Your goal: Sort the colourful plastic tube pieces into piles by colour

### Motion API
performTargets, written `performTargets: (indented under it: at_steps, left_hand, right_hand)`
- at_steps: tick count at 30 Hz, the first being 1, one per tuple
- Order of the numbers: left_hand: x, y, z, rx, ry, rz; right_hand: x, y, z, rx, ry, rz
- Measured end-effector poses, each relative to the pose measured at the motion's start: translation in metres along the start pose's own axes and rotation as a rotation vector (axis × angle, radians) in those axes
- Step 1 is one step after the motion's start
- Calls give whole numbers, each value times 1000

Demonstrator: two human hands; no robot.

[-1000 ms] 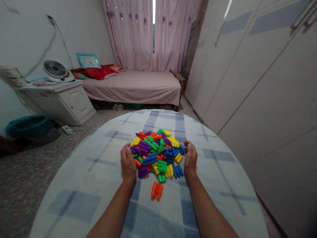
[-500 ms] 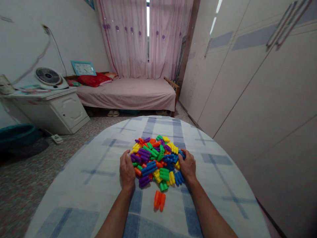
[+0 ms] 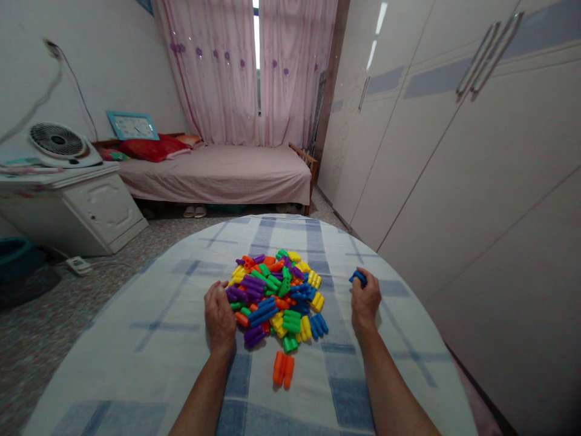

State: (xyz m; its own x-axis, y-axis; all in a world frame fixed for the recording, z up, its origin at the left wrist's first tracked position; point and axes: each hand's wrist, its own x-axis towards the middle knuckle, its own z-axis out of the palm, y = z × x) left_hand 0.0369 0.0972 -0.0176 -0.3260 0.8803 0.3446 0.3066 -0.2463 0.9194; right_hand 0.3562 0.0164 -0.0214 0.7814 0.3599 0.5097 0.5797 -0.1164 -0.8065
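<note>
A heap of coloured plastic blocks [image 3: 275, 290] lies in the middle of a round table covered by a blue-checked cloth [image 3: 181, 327]. My left hand [image 3: 219, 315] rests curled against the heap's left edge, touching purple and green pieces. Well clear of the heap on the right, my right hand [image 3: 365, 297] has its fingers closed round a blue block [image 3: 357, 278]. One orange block [image 3: 282, 369] lies alone on the cloth, nearer to me than the heap.
A bed with a pink sheet [image 3: 218, 172] stands behind the table under pink curtains. A white cabinet [image 3: 77, 203] with a fan [image 3: 61, 142] is at the left. Wardrobe doors [image 3: 454, 169] run along the right.
My right hand has left the heap's right side and moved out to the right with a blue block in it. My left hand stayed at the heap. The camera turned slightly.
</note>
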Motion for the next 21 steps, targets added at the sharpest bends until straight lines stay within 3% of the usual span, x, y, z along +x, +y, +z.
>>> performTargets:
  at_steps: [3, 7, 11, 13, 17, 21]
  left_hand:
    - [0, -1, 0, 3, -5, 1]
    - [0, -2, -1, 15, -19, 8]
    - [0, -1, -1, 20, -28, 5]
    - [0, 0, -1, 16, -24, -1]
    - [0, 1, 0, 16, -18, -6]
    - [0, 0, 1, 30, -41, 11]
  right_hand:
    - [5, 5, -10, -213, 33, -112]
    - [-5, 1, -9, -386, -184, -188]
    - [-17, -5, -1, -288, -350, -202]
    - [-19, -4, 2, -225, -360, -219]
    - [-18, 4, 4, -268, -257, -237]
    - [-16, 6, 6, -350, -302, -208]
